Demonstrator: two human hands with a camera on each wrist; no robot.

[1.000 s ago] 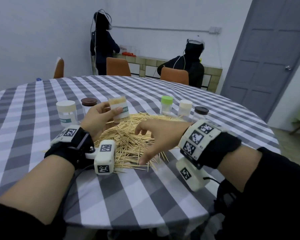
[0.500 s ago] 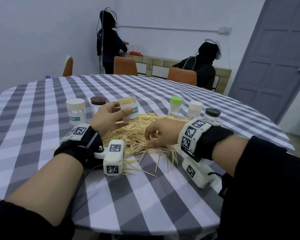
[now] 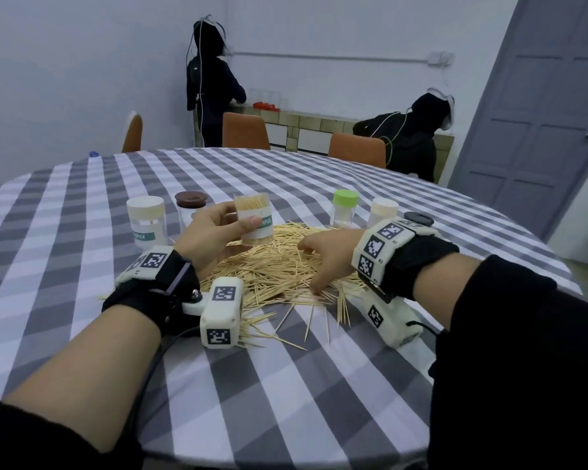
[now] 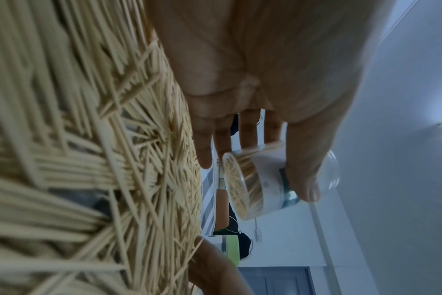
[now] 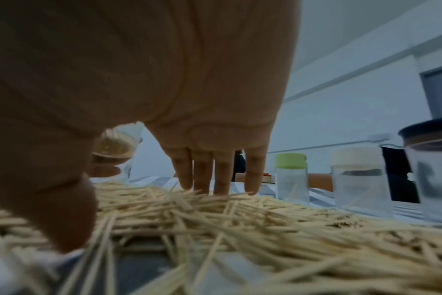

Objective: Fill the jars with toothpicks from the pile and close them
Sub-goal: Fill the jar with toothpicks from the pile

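Observation:
My left hand [image 3: 214,237] grips an open clear jar [image 3: 253,220] packed with upright toothpicks and holds it just above the far left of the toothpick pile [image 3: 272,269]. In the left wrist view the thumb lies across the jar [image 4: 260,179] and the fingers sit behind it. My right hand [image 3: 326,256] rests palm down on the right side of the pile. The right wrist view shows its fingers [image 5: 202,171] straight with their tips on the toothpick pile [image 5: 240,219], and the thumb touching the sticks nearer me. Nothing shows between thumb and fingers.
A cream-lidded jar [image 3: 146,222] and a brown-lidded jar [image 3: 190,205] stand left of the pile. A green-lidded jar [image 3: 344,212], a cream-lidded one [image 3: 382,215] and a dark-lidded one [image 3: 418,219] stand behind my right wrist. Loose toothpicks lie toward the table's near edge. Two people work at the back wall.
My right hand curled its fingers on the pile half a second ago and now has them spread on it again. The left hand has kept the jar in place.

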